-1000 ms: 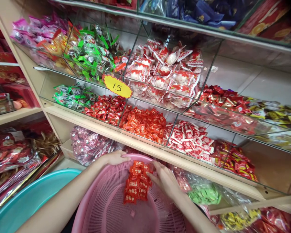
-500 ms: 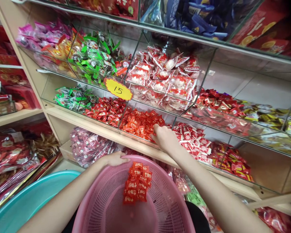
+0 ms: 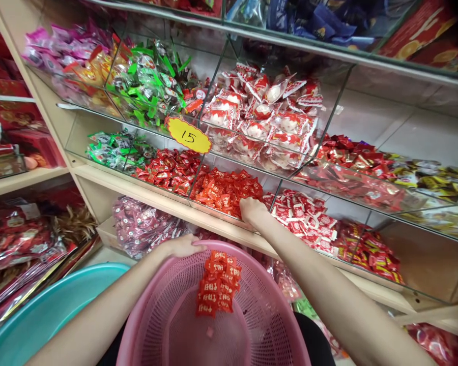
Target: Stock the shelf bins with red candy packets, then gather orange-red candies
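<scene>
My left hand [image 3: 183,246] grips the far rim of a pink plastic basket [image 3: 147,317], thumb lying along the edge. Inside the basket, a cluster of orange-red wrapped candies [image 3: 218,282] rests against the perforated far wall. My right hand [image 3: 254,211] is curled at the front right corner of a glass compartment with more orange-red wrapped candies [image 3: 227,188]. Its fingertips are partly hidden, so I cannot make out what is in them. Just right of that hand lie red-and-white wrapped candies [image 3: 303,218].
Glass-fronted shelves hold green-wrapped candies [image 3: 150,81], larger red-and-white packets [image 3: 265,119] and yellow-wrapped candies [image 3: 423,175]. A yellow price tag [image 3: 189,134] marked 15 hangs on the middle ledge. At lower left stands a turquoise basin [image 3: 72,295]; bagged sweets [image 3: 145,223] sit below the wooden ledge.
My right hand has moved slightly and curls lower over the compartment's edge. The view has shifted a little. My left hand stays on the basket rim.
</scene>
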Available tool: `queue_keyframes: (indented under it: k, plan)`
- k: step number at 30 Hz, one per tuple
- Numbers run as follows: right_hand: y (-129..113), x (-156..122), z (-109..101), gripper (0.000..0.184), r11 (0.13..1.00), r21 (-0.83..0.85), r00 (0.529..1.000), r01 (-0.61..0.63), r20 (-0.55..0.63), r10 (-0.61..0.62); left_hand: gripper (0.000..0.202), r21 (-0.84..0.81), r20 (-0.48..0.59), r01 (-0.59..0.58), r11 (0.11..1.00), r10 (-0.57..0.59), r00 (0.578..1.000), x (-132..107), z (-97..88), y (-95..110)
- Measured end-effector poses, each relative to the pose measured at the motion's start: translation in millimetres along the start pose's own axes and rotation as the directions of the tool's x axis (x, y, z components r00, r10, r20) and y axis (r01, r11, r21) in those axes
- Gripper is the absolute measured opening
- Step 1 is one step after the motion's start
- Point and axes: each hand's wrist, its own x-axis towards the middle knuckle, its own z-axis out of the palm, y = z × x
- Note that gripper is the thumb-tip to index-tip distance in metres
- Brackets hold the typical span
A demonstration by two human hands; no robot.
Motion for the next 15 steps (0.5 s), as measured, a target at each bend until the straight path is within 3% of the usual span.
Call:
queue_keyframes:
  k: [5,10,12,15]
  plan:
    - [1,0,-3,0.038,0.998,-0.032,0.998,-0.059,0.021,0.060,0.050,-0.013,-0.003,-0.001,1.000,0.001,1.000,1,1.2,-1]
    - [4,-26,-27,0.036,0.999,-0.037,0.998,-0.030,-0.053,0.028,0.051,0.000,-0.011,0.000,1.000,0.000,1.000,2,1.5,-2]
    - [8,-47,-35,0.034,0.999,-0.006,0.986,0.045,-0.163,-0.045,0.051,0.017,-0.012,0.004,1.000,-0.004,1.000,2,1.2,-2]
    - [16,-83,-27,0.033,0.940,0.160,0.921,0.301,-0.306,-0.243,0.051,0.029,-0.010,-0.006,1.000,0.006,1.000,2,0.7,-1]
